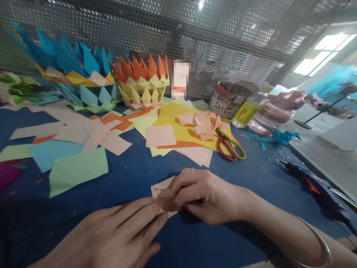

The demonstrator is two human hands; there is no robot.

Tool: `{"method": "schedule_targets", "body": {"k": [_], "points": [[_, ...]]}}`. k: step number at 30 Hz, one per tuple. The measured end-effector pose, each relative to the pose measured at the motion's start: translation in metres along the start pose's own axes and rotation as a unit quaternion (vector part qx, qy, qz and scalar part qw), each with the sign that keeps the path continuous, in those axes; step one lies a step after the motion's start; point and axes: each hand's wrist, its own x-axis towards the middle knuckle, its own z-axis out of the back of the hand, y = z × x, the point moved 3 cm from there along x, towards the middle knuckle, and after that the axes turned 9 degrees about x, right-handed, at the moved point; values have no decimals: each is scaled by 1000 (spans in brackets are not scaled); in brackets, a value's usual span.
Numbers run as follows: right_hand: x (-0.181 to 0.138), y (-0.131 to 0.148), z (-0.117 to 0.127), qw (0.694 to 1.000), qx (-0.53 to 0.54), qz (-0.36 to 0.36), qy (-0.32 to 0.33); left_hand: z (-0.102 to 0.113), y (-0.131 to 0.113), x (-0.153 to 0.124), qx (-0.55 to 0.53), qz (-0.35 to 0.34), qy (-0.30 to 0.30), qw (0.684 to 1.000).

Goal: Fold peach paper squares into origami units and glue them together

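A small pink paper piece [163, 191], partly folded, lies on the blue table [134, 175] close to me. My right hand [208, 195] has its fingers curled round the piece's right side, pinching it. My left hand [117, 232] lies low at the front, its fingertips pressed together against the piece's lower left edge. A ring shows on my right hand and a bangle on that wrist.
Loose paper sheets in pink, green, blue, orange and yellow [178, 126] are spread across the table. Red-handled scissors [230, 147] lie beside folded pink pieces [202, 124]. Paper baskets, blue [69, 70] and orange [142, 83], stand at the back by a mesh wall. A glue gun [312, 184] lies right.
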Motion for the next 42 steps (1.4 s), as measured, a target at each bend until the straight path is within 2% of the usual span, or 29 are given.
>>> {"method": "schedule_targets", "body": {"k": [10,18,20,25,30,34,39,42], "points": [[-1,6,0,995,-76,16,62,-2,-1,-1,2,9,-9,1000],[-7,10,-4,972,-206,6,113,-5,-3,-10,1,3,-36,999],[-8,8,-3,974,-204,7,103,-6,-4,-10,3,5,-40,999],[-6,1,5,993,-115,6,1,-4,-4,-7,10,14,-45,999],[-3,-1,2,984,-171,-37,41,-4,-3,-7,-3,-6,-42,999],[-2,2,3,982,-173,-59,52,-4,-2,-8,-14,3,-45,999],[-1,4,5,980,-187,-49,35,-2,1,-10,-5,-1,-54,999],[0,5,3,987,-153,-52,7,1,3,-7,10,-16,-43,999]]}}
